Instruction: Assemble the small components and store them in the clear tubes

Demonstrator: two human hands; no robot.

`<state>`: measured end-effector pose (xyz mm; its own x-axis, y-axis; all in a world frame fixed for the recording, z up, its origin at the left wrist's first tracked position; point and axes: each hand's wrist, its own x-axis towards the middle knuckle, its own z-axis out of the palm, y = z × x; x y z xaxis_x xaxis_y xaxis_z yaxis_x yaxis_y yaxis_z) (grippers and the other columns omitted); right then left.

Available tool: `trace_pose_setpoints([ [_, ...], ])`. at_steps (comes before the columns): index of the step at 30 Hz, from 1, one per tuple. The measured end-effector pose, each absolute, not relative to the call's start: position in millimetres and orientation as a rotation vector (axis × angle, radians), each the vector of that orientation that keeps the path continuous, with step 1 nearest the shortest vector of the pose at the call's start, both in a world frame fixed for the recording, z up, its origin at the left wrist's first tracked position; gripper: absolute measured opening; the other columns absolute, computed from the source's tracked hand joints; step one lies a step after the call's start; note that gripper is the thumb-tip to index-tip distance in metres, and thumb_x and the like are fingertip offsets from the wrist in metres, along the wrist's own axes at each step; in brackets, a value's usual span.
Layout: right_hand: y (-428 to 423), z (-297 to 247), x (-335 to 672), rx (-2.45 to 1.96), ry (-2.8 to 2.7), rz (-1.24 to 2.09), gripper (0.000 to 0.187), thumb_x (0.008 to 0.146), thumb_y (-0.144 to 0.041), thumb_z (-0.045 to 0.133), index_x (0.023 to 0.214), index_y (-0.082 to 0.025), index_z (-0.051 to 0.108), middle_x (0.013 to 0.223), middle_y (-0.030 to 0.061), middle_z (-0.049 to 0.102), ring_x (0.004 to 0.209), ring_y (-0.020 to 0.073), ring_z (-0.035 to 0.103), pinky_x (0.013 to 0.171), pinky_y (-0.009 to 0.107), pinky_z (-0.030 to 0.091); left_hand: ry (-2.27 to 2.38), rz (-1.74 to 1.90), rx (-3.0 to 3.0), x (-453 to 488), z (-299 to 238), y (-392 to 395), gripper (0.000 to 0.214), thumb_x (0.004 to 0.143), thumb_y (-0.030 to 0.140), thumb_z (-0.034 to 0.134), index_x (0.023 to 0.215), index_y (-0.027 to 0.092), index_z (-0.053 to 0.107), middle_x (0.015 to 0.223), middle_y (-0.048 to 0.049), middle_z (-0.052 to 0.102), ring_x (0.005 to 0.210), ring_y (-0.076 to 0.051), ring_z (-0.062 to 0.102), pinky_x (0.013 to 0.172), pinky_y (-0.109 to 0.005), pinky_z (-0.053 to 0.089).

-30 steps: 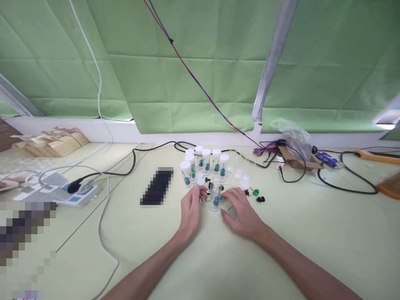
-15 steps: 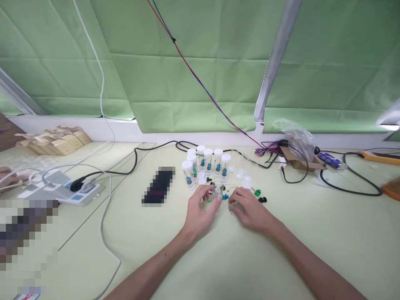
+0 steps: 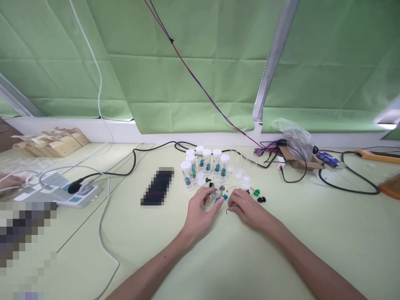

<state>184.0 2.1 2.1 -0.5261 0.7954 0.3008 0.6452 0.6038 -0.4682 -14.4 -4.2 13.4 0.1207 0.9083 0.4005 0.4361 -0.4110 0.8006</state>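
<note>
My left hand is curled round a small clear vial that lies tilted on the pale green table, a blue-tipped part at its mouth. My right hand sits just right of it, fingertips pinched near the blue part; what it pinches is too small to make out. Behind the hands stand several capped clear vials with blue and green parts inside. Loose white caps, a green part and black parts lie to the right.
A black flat object lies left of the vials. Black cables cross the table to a power strip at the left. A cardboard box with a plastic bag and more cables sit at the back right. Another person's hand is at the far left.
The vial stood upright between my hands; my left hand has closed round it and tipped it over. My right hand moved in closer to its mouth.
</note>
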Motion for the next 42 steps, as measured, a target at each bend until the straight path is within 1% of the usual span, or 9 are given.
trace_pose_setpoints([
  [7,4,-3,180,-1.166,-2.376,0.275,0.011,0.093,-0.013,0.05,0.085,-0.019,0.054,0.088,0.0044,0.055,0.087,0.0209,0.052,0.073,0.034,0.046,1.405,1.155,1.876,-12,11,-5,0.033,0.081,0.043,0.06,0.103,0.019,0.064,0.088,-0.0048,0.064,0.072,-0.017,0.053,0.067,-0.03,0.044],
  [14,5,-3,177,-1.178,-2.411,0.201,0.012,0.093,-0.011,0.049,0.084,-0.019,0.053,0.087,0.0049,0.055,0.086,0.0219,0.052,0.072,0.035,0.047,1.399,1.128,1.862,-11,9,-5,0.036,0.081,0.045,0.059,0.103,0.018,0.067,0.081,-0.0049,0.066,0.065,-0.016,0.051,0.061,-0.029,0.042],
  [21,6,-8,177,-1.179,-2.425,0.099,0.012,0.094,-0.014,0.047,0.085,-0.019,0.053,0.086,0.0059,0.055,0.084,0.0231,0.053,0.07,0.036,0.047,1.386,1.143,1.839,-11,11,-5,0.036,0.081,0.046,0.059,0.102,0.017,0.068,0.076,-0.0045,0.062,0.065,-0.016,0.05,0.059,-0.028,0.039],
  [25,4,-7,176,-1.196,-2.419,0.126,0.014,0.095,-0.016,0.044,0.084,-0.019,0.051,0.085,0.0054,0.055,0.082,0.0222,0.052,0.069,0.035,0.046,1.408,1.146,1.877,-12,12,-5,0.034,0.082,0.046,0.057,0.096,0.017,0.067,0.071,-0.0024,0.059,0.062,-0.015,0.046,0.058,-0.027,0.038],
  [28,2,-5,176,-1.221,-2.389,0.2,0.013,0.096,-0.016,0.042,0.085,-0.02,0.049,0.086,0.0048,0.055,0.082,0.0213,0.052,0.07,0.035,0.046,1.434,1.122,1.917,-12,12,-5,0.033,0.083,0.047,0.056,0.093,0.017,0.066,0.071,-0.002,0.059,0.063,-0.015,0.047,0.059,-0.027,0.038],
  [33,1,-2,177,-1.202,-2.212,0.306,0.017,0.098,-0.018,0.036,0.088,-0.02,0.05,0.088,0.005,0.056,0.083,0.0199,0.055,0.071,0.033,0.047,1.443,1.115,1.916,-13,11,-5,0.038,0.082,0.049,0.057,0.098,0.016,0.067,0.077,-0.0042,0.061,0.065,-0.016,0.051,0.063,-0.029,0.042],
  [36,2,-2,177,-1.158,-2.065,0.306,0.017,0.099,-0.021,0.035,0.096,-0.02,0.052,0.092,0.0066,0.058,0.086,0.0202,0.057,0.074,0.033,0.048,1.436,1.092,1.929,-13,11,-6,0.038,0.081,0.05,0.056,0.093,0.017,0.067,0.072,-0.0033,0.059,0.063,-0.016,0.05,0.062,-0.029,0.042],
  [40,3,-3,178,-1.15,-1.892,0.23,0.024,0.099,-0.024,0.035,0.118,-0.021,0.05,0.091,0.0068,0.059,0.084,0.0202,0.058,0.075,0.034,0.048,1.423,1.063,1.961,-11,12,-8,0.035,0.081,0.05,0.056,0.086,0.017,0.066,0.064,-0.0005,0.055,0.058,-0.014,0.046,0.057,-0.027,0.039],
  [42,4,-3,178,-1.142,-1.818,0.166,0.026,0.099,-0.022,0.035,0.121,-0.022,0.05,0.09,0.0066,0.058,0.082,0.0201,0.058,0.075,0.034,0.048,1.421,1.057,1.977,-10,11,-8,0.032,0.081,0.049,0.056,0.085,0.018,0.066,0.062,0.0006,0.053,0.057,-0.013,0.045,0.055,-0.026,0.037],
])
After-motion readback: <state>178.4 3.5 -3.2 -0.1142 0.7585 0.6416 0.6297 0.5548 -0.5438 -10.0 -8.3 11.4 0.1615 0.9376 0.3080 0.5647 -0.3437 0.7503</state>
